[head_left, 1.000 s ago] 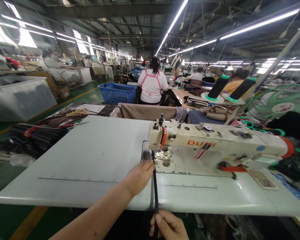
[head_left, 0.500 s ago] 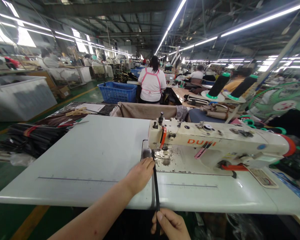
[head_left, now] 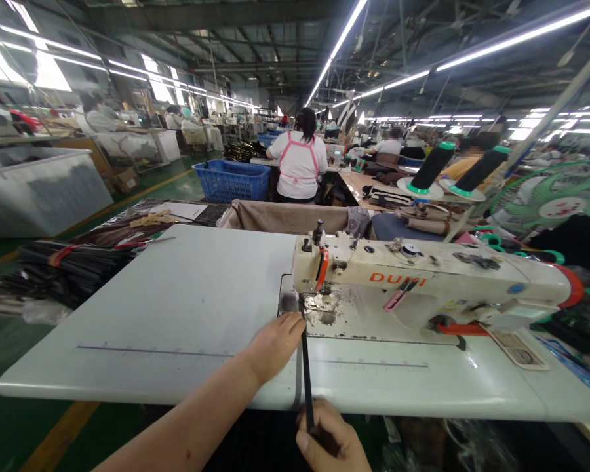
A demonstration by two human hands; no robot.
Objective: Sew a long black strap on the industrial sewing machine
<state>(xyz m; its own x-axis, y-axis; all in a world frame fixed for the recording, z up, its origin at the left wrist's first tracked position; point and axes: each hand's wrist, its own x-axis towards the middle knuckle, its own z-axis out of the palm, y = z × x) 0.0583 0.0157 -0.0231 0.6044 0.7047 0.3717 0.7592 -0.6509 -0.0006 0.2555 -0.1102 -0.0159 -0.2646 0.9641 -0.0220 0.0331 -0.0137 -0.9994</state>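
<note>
A narrow black strap (head_left: 305, 370) runs from the needle of the cream sewing machine (head_left: 423, 278) back over the table's front edge. My left hand (head_left: 275, 346) lies on the white table (head_left: 177, 308) just left of the strap, fingers bent and pressing its side near the presser foot. My right hand (head_left: 332, 442) is below the table edge, fingers pinched round the strap's near end, holding it taut.
A bundle of black straps (head_left: 63, 272) lies at the table's left. Two black thread cones (head_left: 432, 167) stand behind the machine, a green fan (head_left: 553, 203) to the right. A person in white with pink apron straps (head_left: 298, 164) sits ahead, beside a blue crate (head_left: 231, 182).
My right hand has slid a little up the strap toward the table edge. My left hand stays beside the strap by the needle.
</note>
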